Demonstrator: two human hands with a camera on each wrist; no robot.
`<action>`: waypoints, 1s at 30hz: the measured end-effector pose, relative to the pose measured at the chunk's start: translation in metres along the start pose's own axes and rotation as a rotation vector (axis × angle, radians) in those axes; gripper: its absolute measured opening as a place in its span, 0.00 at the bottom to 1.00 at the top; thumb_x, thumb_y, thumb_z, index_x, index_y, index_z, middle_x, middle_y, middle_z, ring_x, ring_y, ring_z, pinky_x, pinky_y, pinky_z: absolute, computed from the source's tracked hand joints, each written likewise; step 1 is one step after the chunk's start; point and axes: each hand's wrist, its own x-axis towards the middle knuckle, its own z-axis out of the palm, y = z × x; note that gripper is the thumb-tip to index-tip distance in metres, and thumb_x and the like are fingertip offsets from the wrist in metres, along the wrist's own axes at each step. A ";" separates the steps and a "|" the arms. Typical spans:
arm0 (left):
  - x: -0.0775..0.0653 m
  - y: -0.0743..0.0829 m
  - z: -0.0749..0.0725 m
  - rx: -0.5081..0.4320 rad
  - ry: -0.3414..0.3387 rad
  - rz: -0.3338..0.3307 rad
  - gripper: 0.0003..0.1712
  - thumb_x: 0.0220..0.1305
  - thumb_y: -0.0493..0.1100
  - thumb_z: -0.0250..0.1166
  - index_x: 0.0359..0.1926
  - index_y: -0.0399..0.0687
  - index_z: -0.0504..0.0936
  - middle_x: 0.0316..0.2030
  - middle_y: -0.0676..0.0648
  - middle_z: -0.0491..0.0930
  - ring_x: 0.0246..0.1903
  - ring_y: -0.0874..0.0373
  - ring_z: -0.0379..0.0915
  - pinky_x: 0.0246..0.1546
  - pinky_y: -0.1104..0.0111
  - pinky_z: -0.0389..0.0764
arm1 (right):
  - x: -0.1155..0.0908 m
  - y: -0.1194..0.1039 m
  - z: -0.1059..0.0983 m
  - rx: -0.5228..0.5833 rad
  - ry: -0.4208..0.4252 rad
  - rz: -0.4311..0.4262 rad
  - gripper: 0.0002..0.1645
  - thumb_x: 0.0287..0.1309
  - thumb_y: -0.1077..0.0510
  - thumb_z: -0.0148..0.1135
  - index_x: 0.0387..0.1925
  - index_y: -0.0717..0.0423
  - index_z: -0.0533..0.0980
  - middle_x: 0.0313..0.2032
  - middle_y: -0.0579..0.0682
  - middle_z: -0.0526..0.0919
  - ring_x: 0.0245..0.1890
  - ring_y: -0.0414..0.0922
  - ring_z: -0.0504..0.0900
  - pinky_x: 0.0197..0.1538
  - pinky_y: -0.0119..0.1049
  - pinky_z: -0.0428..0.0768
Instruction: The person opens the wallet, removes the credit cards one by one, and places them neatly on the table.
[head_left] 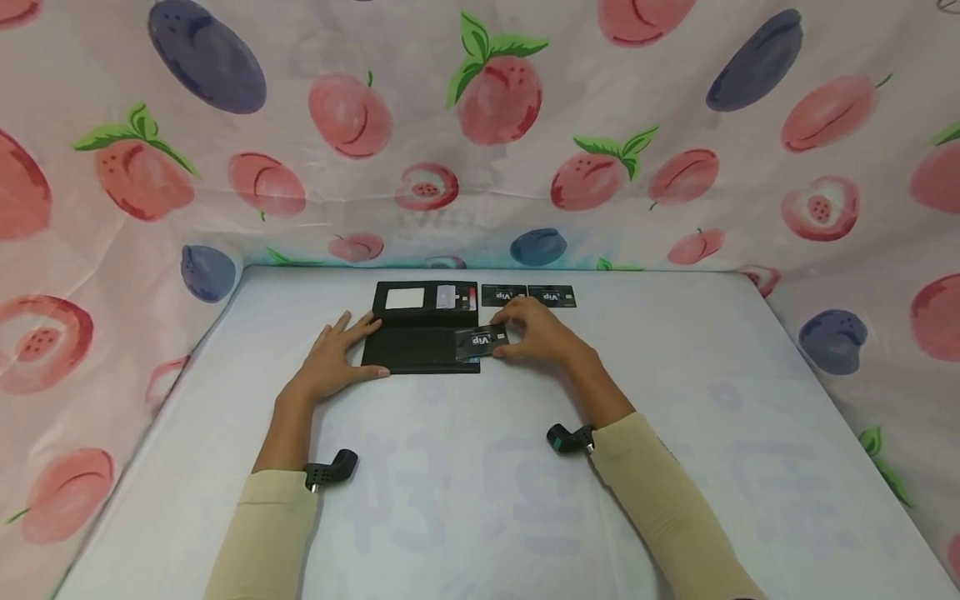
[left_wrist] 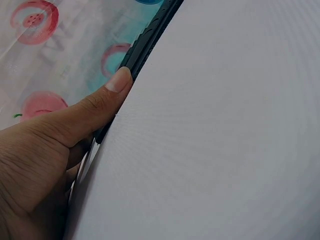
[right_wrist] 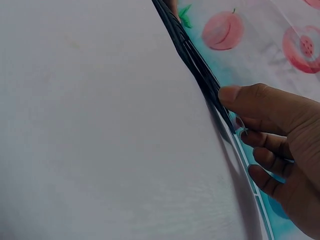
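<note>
A black wallet lies unfolded on the white table. Its upper half shows a white window and card slots with cards in them. My left hand rests at the wallet's left side, thumb on its lower edge and fingers spread. A black "Vip" card lies over the right end of the lower half. My right hand pinches this card by its right end between thumb and fingers. From the side, the right wrist view shows the right thumb against the thin black edge; whether the card has entered a slot cannot be told.
Two more black "Vip" cards lie side by side right of the wallet's upper half. Fruit-patterned cloth hangs behind and beside the white table. Each wrist wears a small black camera.
</note>
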 end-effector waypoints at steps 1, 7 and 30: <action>0.000 0.000 0.000 0.000 -0.001 -0.002 0.58 0.57 0.64 0.78 0.82 0.55 0.62 0.84 0.43 0.47 0.79 0.25 0.29 0.74 0.28 0.39 | 0.000 0.000 -0.001 -0.003 -0.001 0.003 0.29 0.52 0.51 0.84 0.55 0.56 0.85 0.51 0.53 0.80 0.52 0.51 0.75 0.59 0.50 0.77; 0.000 0.000 -0.001 0.001 -0.004 -0.012 0.58 0.58 0.65 0.78 0.82 0.56 0.62 0.84 0.43 0.46 0.78 0.24 0.28 0.73 0.28 0.39 | -0.002 0.000 -0.005 -0.005 0.013 0.017 0.30 0.54 0.52 0.83 0.57 0.56 0.85 0.53 0.55 0.80 0.54 0.53 0.75 0.61 0.52 0.76; -0.002 -0.004 0.001 -0.018 0.012 0.025 0.57 0.57 0.65 0.78 0.82 0.56 0.63 0.84 0.47 0.49 0.81 0.31 0.29 0.76 0.32 0.37 | -0.013 0.021 -0.016 -0.058 0.091 0.121 0.32 0.62 0.54 0.78 0.65 0.56 0.80 0.62 0.58 0.75 0.63 0.57 0.68 0.66 0.57 0.73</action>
